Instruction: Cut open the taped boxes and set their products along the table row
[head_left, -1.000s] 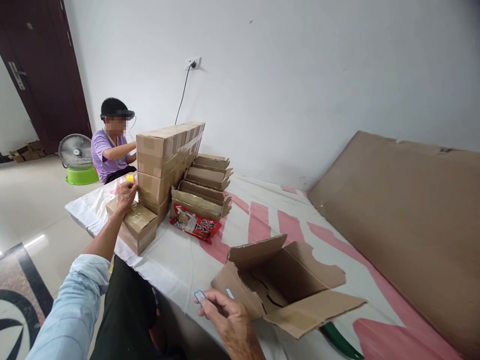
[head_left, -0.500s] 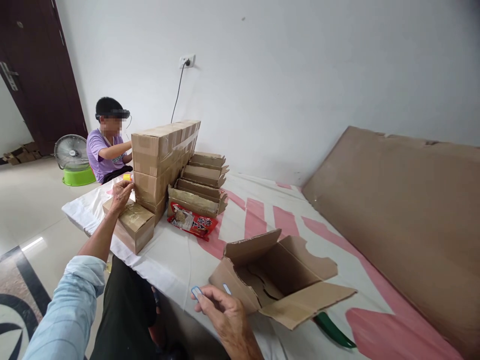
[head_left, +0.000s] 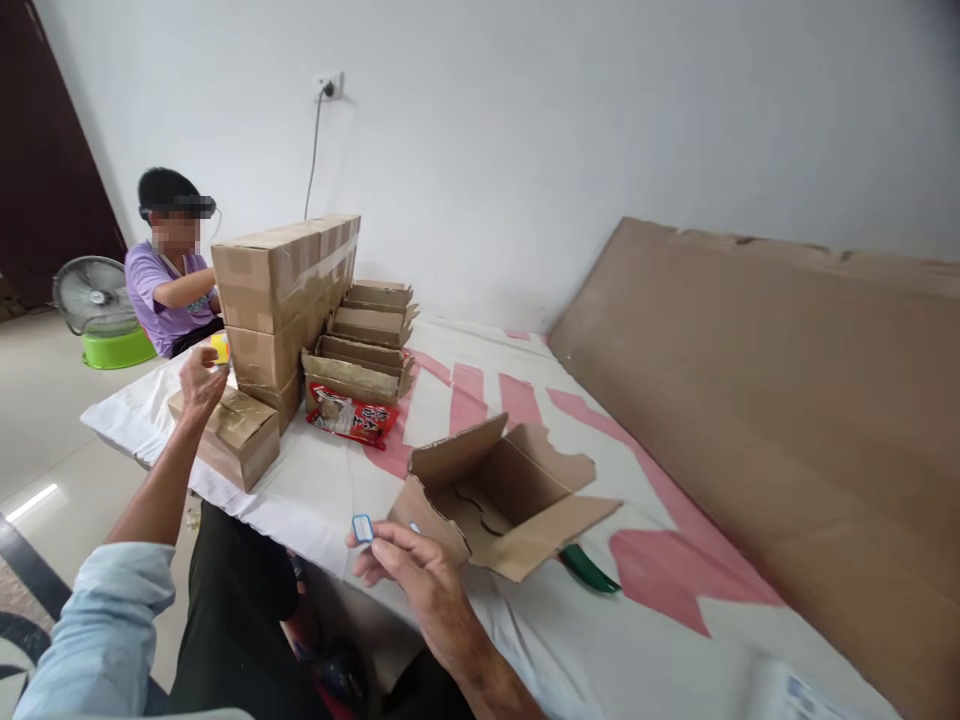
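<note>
My right hand (head_left: 424, 575) pinches a small blue-edged white label (head_left: 363, 529) between thumb and fingers, in front of an open cardboard box (head_left: 480, 520) with its flaps spread. A second blue-and-white scrap (head_left: 415, 527) shows behind the knuckles; whether it sits on the box or a finger is unclear. My left hand (head_left: 201, 385) is above a taped carton (head_left: 241, 440), fingers drawn together. Whatever they hold is too small to make out. Just beyond those fingertips is a yellow object (head_left: 220, 348), and I cannot tell if they touch it.
Stacked taped cartons (head_left: 251, 285) stand beside the left hand. Several open cartons (head_left: 356, 375) and a red food packet (head_left: 352, 415) lie behind. A green curved object (head_left: 589, 570) pokes from under the box. A large cardboard sheet (head_left: 750, 400) leans right. A co-worker (head_left: 169, 290) sits beyond the stack.
The view has swung right, so most things sit further left. The label in my right hand now faces the camera more. My left fingertips are a little further from the stacked cartons.
</note>
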